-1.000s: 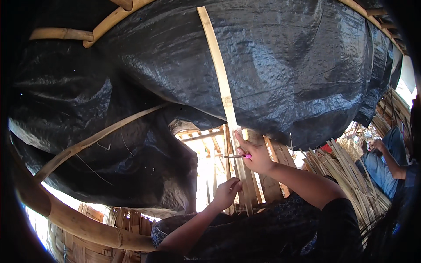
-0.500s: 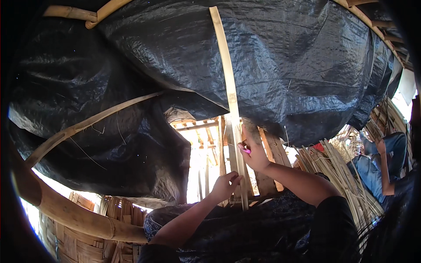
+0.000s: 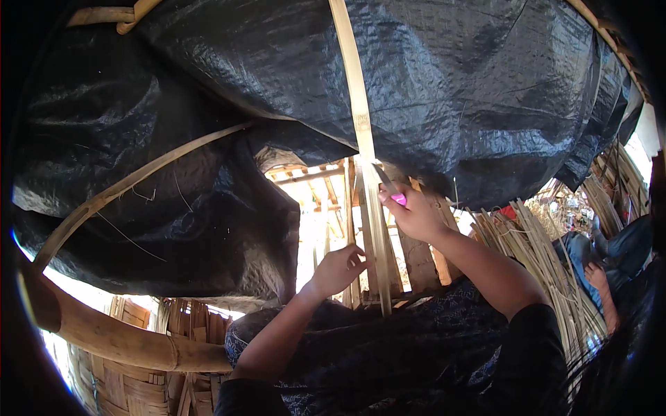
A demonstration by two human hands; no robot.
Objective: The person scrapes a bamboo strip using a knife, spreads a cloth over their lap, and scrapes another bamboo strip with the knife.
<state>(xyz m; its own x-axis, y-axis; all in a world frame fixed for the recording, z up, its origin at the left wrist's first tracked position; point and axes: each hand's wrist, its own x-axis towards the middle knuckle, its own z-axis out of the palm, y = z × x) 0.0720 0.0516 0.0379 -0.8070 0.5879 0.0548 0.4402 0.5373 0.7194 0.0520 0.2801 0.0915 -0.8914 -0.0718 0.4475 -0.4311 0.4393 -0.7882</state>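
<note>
A long pale bamboo strip (image 3: 359, 104) runs upright through the middle, its lower end over my lap. My right hand (image 3: 416, 215) is closed round a knife with a pink handle (image 3: 399, 199). The knife's dark blade points up and left, its tip against or very near the strip. Thin splits line the strip's lower part. My left hand (image 3: 338, 269) is beside the strip's left edge, lower than the right hand. Its fingers are loosely curled with a gap between them, and I see nothing held; whether the fingertips touch the strip, I cannot tell.
Black plastic sheeting (image 3: 444, 90) hangs across the front. A thick bamboo pole (image 3: 132, 343) crosses at lower left, near a woven bamboo wall (image 3: 128, 381). Several split bamboo strips (image 3: 534, 256) lie at right, where another person in jeans (image 3: 583, 256) sits. Wooden slats stand behind my hands.
My right hand has turned the knife so its blade now shows, pointing up the strip. My left hand has come off the strip to its left. The view has tilted slightly down.
</note>
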